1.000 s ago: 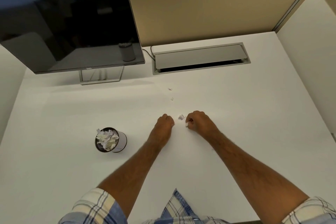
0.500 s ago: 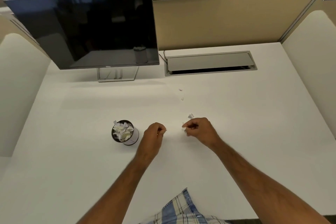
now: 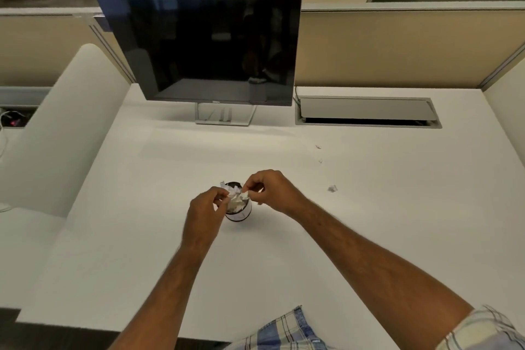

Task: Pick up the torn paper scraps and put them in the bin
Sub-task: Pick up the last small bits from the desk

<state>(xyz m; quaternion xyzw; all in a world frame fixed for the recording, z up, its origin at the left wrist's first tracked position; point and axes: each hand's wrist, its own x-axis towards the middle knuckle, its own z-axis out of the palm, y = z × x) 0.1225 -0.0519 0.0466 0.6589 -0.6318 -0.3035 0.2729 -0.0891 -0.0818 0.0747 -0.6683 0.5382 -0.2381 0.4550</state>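
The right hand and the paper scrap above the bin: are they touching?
Touching. In the head view the right hand pinches a white paper scrap between thumb and fingertips, directly over the bin; no gap shows between fingers and scrap.

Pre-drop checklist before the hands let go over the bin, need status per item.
1. Both hands over the bin mouth: ok. The left hand and right hand meet above its rim.
2. Right hand holds a scrap: ok, white paper pinched at its fingertips.
3. Left hand holds a scrap: cannot tell, fingers curled at the paper pile, its own piece not distinct.
4. Room in the bin: not ok, paper already heaps above the rim.
5. Bin upright on the desk: ok.
6. Desk cleared: not ok, three loose scraps remain: one nearest, two farther back.
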